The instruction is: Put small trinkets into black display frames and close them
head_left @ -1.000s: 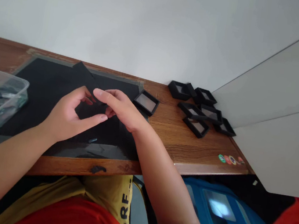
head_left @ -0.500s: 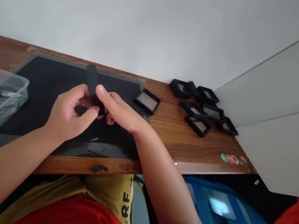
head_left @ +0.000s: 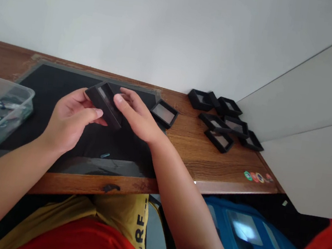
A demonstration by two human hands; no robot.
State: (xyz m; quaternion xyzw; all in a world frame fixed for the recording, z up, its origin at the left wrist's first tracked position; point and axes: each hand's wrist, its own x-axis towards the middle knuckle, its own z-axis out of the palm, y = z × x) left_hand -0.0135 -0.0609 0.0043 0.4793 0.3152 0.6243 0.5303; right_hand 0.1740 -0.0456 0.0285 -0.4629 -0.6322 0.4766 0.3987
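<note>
A shallow black box [head_left: 106, 108] with a clear window is held tilted over the dark mat. My left hand [head_left: 69, 119] grips its left side, thumb on the near wall and fingers underneath. At the box's right edge is my right hand [head_left: 138, 114], its thumb tip at the rim and its fingers stretched out and apart from the thumb. Whether that thumb presses on the box I cannot tell. Just right of this hand, a similar black box [head_left: 164, 113] with a pale window lies at the mat's edge.
Several more black boxes [head_left: 218, 141] lie loosely grouped at the back right of the wooden table [head_left: 186, 156]. A clear plastic tub [head_left: 18, 93] of small mixed items stands at the left on the black mat [head_left: 57, 80]. A small bluish piece [head_left: 105, 155] lies near the front edge.
The black box has turned from edge-on so its windowed inside shows. My left hand has shifted its hold to the left side, and my right hand has loosened and opened out.
</note>
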